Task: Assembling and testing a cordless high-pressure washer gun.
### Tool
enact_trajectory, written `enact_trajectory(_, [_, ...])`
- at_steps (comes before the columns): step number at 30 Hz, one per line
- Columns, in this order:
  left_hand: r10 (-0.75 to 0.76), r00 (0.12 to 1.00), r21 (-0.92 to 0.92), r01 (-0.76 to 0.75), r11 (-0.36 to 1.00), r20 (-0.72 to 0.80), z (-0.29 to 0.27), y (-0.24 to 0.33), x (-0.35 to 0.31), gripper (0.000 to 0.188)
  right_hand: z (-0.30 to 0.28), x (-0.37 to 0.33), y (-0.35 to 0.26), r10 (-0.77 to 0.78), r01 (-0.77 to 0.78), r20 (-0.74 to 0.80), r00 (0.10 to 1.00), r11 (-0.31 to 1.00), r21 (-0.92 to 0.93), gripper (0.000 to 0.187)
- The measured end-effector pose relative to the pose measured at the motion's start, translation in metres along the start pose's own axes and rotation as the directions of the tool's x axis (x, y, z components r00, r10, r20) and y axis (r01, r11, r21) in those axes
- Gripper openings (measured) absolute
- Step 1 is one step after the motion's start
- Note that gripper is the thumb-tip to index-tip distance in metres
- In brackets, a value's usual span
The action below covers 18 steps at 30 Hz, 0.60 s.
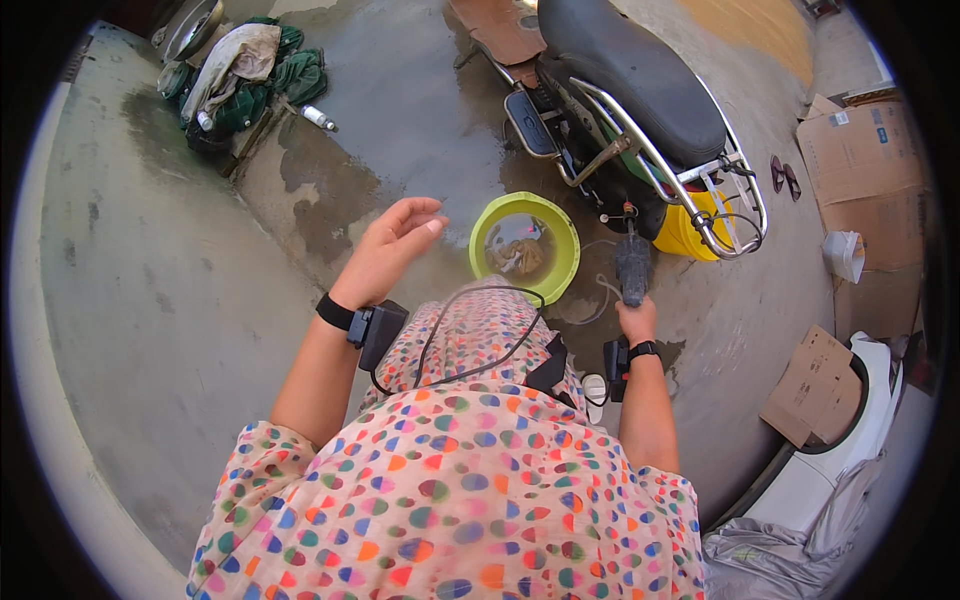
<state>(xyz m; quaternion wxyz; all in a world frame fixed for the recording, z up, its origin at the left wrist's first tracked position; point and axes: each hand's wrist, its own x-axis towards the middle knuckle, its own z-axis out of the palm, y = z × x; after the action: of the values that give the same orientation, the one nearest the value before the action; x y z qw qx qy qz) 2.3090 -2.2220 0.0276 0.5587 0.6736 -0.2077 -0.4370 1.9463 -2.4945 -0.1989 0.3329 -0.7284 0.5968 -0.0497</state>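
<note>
My right hand (637,320) is closed around the grip of a dark grey spray gun (632,265). The gun's nozzle end points away from me, toward the rear of a parked scooter (640,90). A thin pale hose (603,292) runs between the gun's area and a yellow-green basin (567,240). In the basin is water with a brownish cloth (520,257) in it. My left hand (393,245) is raised left of the basin, empty, its fingers somewhat bent and apart.
Behind the scooter's rear rack stands a yellow bucket (682,232). Cardboard boxes (865,190) line the right side, above a white vehicle part (840,470). Far left lie green and grey cloths (245,75) and a bottle (318,117). The floor has wet patches.
</note>
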Motion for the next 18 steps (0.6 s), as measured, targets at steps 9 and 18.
enact_trajectory(9, [0.033, 0.999, -0.131, -0.037, 0.991, -0.03, -0.05, -0.047, -0.004, 0.034, 0.012, -0.079, -0.018, 0.263, -0.267, 0.049, 0.964, 0.959, 0.1, 0.02])
enact_trajectory(18, [0.039, 0.997, -0.161, -0.05, 0.986, -0.067, -0.07, -0.068, -0.012, 0.035, 0.034, -0.085, -0.017, 0.103, -0.098, -0.03, 0.994, 0.987, 0.13, 0.02])
